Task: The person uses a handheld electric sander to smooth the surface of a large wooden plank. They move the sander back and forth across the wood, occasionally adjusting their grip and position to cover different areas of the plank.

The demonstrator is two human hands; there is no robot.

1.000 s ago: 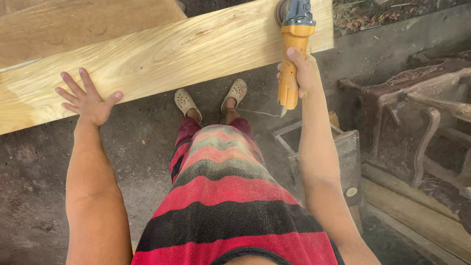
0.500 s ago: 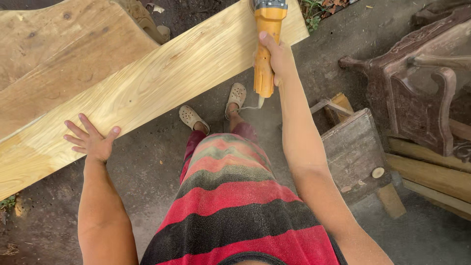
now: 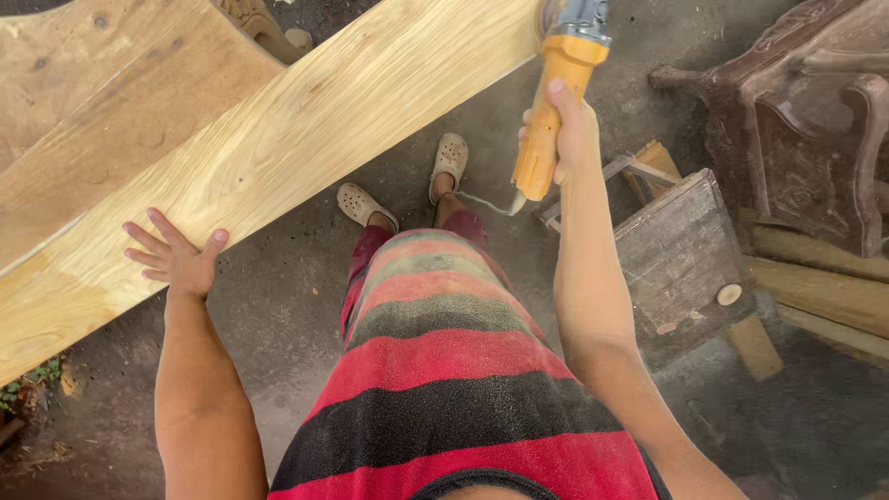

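Right hand, fingers wrapped around the orange grinder, has carried it further along the pale plank; left hand, fingers spread, still steadies the edge.

The dusty concrete floor carries a weathered wooden stool at the right, with pale timber lengths lying beside it and a dark carved chair behind. Two feet in beige clogs stand near the middle.
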